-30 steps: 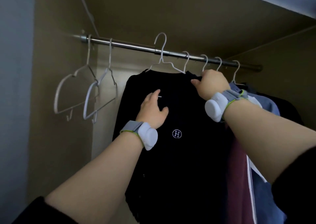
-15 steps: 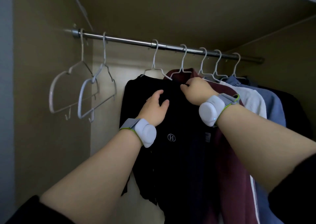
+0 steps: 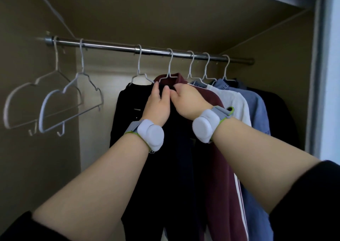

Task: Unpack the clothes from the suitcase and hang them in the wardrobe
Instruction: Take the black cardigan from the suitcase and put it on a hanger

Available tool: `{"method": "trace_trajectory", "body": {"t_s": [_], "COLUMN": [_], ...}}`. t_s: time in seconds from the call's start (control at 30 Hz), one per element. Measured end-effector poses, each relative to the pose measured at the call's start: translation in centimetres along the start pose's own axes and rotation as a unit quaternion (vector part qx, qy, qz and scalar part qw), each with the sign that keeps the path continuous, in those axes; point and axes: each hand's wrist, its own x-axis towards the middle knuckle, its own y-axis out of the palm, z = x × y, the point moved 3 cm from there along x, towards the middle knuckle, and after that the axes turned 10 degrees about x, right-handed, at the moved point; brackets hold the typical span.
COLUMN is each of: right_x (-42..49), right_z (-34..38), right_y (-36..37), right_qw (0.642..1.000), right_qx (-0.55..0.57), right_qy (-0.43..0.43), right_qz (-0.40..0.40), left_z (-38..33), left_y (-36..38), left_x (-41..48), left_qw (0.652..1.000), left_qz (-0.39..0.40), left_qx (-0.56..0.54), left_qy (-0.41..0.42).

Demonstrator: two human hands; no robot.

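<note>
Sweater [image 3: 128, 123], soft, light, limp knit, hangs on its hanger [image 3: 139, 64] from the rail [image 3: 110, 46]; left hand [image 3: 158, 104] and right hand [image 3: 187, 101], close together, pinch its shoulder, which I judge the best hold.

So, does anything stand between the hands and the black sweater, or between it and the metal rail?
Nothing visible: the left hand and the right hand grip the black sweater at its shoulder; its white wire hanger hooks over the silver metal rail.
</note>
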Motion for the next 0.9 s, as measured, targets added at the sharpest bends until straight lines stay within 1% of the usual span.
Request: {"method": "trace_trajectory", "body": {"t_s": [0.1,0.23,0.3,0.37,0.43,0.5,0.57,0.63,0.7,0.77,0.8,0.87,0.9], "right_x": [0.3,-0.6,-1.7,-2.8,-3.9,-5.1,-6.3,-7.8,-9.9,-11.0,-12.3,-13.8,-14.8], "right_z": [0.3,-0.6,-1.1,-2.2,-3.7,-5.3,-6.4,-7.2,-7.9,-8.4,-8.7,-9.1,-9.3], "right_y": [0.2,0.1,-0.6,-1.7,-2.5,-2.7,-2.4,-2.1,-1.8,-1.4,-1.1,-1.0,-1.0], "right_qw": [1.0,0.997,0.996,0.995,0.989,0.984,0.985,0.988,0.99,0.992,0.99,0.987,0.984], "right_qx": [0.013,0.071,0.082,0.073,0.072,0.073,0.068,0.061,0.049,0.05,0.048,0.056,0.058], "right_qy": [0.014,0.014,0.008,0.005,0.012,0.031,0.042,0.051,0.072,0.083,0.105,0.12,0.134], "right_qz": [0.004,0.015,-0.018,-0.071,-0.129,-0.162,-0.154,-0.136,-0.112,-0.086,-0.087,-0.092,-0.098], "left_z": [-0.1,0.3,0.7,1.2,1.9,2.2,2.4,2.3,2.5,2.7,2.9,2.9,3.0], "left_y": [-0.4,-0.8,-0.8,-0.7,-0.5,-0.2,0.3,1.0,2.0,2.4,2.8,3.2,3.8], "left_x": [-0.3,-1.4,-2.4,-3.4,-4.2,-5.2,-6.1,-7.3,-8.8,-9.8,-10.7,-11.7,-12.3], "left_qw": [1.0,1.0,1.0,1.0,0.999,0.999,0.999,0.999,0.998,0.996,0.995,0.995,0.994], "left_qz": [0.002,0.013,0.015,0.013,0.007,0.001,-0.003,0.014,0.05,0.051,0.06,0.056,0.072], "left_qx": [0.0,0.003,0.01,0.011,0.015,0.032,0.042,0.044,0.047,0.074,0.083,0.08,0.068], "left_qy": [-0.015,-0.014,-0.017,-0.025,-0.03,-0.028,-0.022,-0.016,-0.011,0.003,0.011,0.032,0.041]}}
